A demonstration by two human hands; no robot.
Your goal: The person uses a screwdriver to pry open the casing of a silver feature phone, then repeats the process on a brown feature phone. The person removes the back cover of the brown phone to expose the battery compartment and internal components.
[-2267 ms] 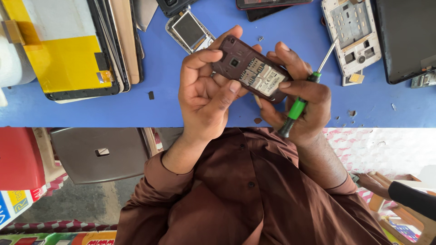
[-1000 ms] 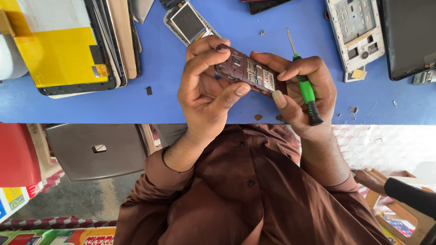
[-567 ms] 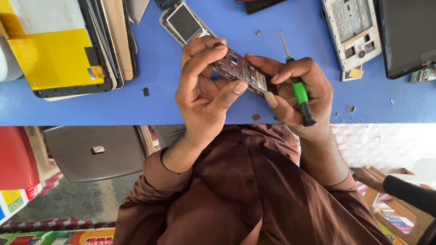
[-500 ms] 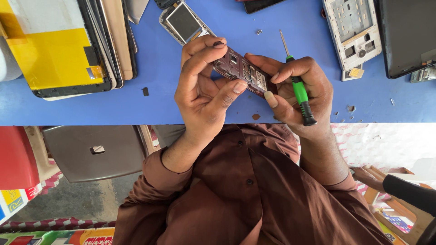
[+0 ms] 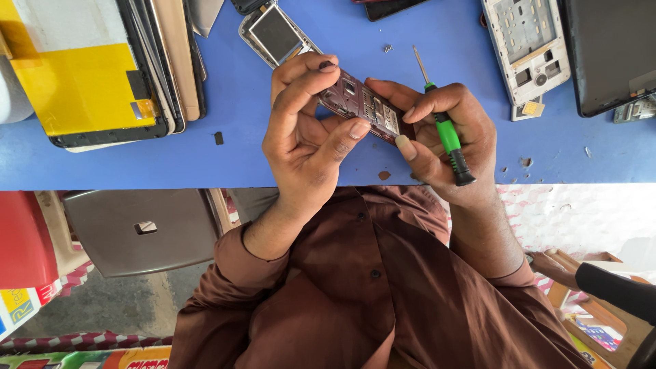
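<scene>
My left hand [image 5: 304, 133] grips a dark red phone body [image 5: 361, 109], its open back with metal slots facing up; the thumb presses its near edge and the fingers curl over its far end. My right hand [image 5: 454, 147] steadies the phone's other end with thumb and forefinger. That hand also holds a green-handled screwdriver [image 5: 447, 137] in the palm. The thin shaft points away from me, its tip off the phone.
The blue table [image 5: 205, 160] carries a stack of flat screens topped by a yellow panel [image 5: 89, 85], a small silver phone [image 5: 273, 31], a white phone frame [image 5: 526, 41], a dark tablet [image 5: 608, 55] and loose screws [image 5: 387, 48]. A grey stool [image 5: 137, 229] stands below left.
The phone has turned from lying flat and open toward me to a steeper tilt. The screwdriver swung in my right hand so its tip points further left. Both hands stayed together.
</scene>
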